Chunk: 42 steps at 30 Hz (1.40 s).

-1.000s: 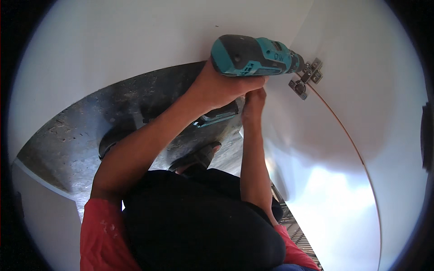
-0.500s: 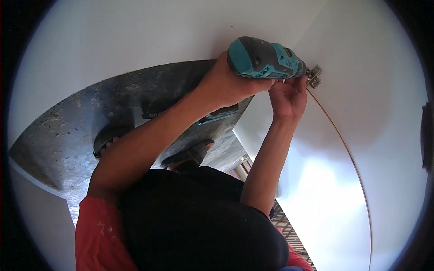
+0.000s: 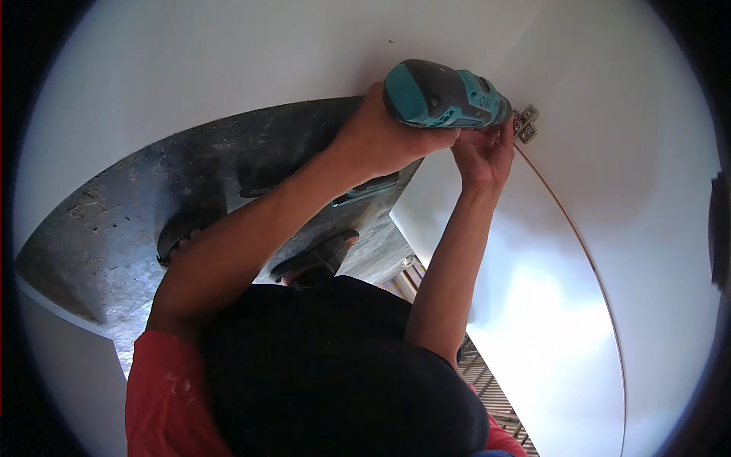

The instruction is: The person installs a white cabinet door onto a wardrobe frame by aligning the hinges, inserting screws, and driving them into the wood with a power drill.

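Note:
My left hand is wrapped around a teal and black cordless drill, its nose pointing right. At the drill's front is my right hand, palm up, fingertips closed together beside the nose. What they pinch, if anything, is hidden. Just beyond the fingertips, a metal hinge sits on the white panel, at the upper end of a thin brown edge line. The drill's tip meets or nearly meets the hinge; the contact is too small to tell. Below my left wrist shows a teal and black piece, perhaps the drill's base.
White panels rise ahead and to the right. A worn grey floor lies below, with my sandalled feet on it. Another white panel stands close by my right arm. A slatted surface shows at the lower right.
The drill and both hands have shifted very slightly upward in view, and the right fingers sit a little closer under the drill's nose. The left hand keeps its grip.

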Tool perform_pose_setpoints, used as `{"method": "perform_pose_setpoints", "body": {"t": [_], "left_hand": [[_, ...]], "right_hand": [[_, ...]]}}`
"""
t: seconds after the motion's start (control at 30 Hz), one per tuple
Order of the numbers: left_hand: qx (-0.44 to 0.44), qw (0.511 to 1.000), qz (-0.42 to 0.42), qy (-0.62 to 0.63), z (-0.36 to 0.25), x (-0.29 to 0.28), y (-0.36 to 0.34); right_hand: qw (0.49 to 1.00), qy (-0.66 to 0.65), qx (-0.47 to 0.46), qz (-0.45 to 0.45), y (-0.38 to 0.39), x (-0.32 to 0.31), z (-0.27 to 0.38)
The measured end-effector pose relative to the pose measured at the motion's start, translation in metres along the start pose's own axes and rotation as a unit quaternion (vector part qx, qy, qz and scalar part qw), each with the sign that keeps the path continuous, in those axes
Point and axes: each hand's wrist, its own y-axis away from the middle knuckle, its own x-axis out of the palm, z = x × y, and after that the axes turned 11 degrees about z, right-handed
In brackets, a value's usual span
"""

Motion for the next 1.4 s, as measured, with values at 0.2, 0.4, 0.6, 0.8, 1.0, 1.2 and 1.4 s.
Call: {"method": "perform_pose_setpoints", "body": {"t": [0.2,0.4,0.6,0.8,1.0,1.2,1.4], "left_hand": [[-0.005,1.0,0.001,0.0,-0.002,0.002,0.0],[0.009,1.0,-0.004,-0.001,0.001,0.0,0.0],[0.011,1.0,0.007,-0.005,-0.002,0.0,0.0],[-0.002,1.0,0.005,0.009,-0.002,0.0,0.0],[-0.005,1.0,0.002,0.009,-0.001,0.001,0.001],[-0.003,1.0,0.008,0.026,-0.003,0.005,0.0],[-0.016,1.0,0.015,0.02,-0.004,0.001,0.0]], "right_hand": [[0.997,0.076,-0.014,-0.018,0.001,-0.001,0.003],[0.998,0.055,-0.002,-0.006,0.003,-0.002,0.002],[0.999,0.041,-0.003,0.016,0.001,-0.007,0.004],[0.998,0.064,-0.005,0.01,0.003,-0.003,0.002],[0.998,0.058,-0.003,0.016,0.004,-0.004,0.003],[0.999,0.042,-0.008,0.021,0.006,0.001,0.006],[0.999,0.047,-0.001,0.015,0.005,-0.001,0.001]]}}
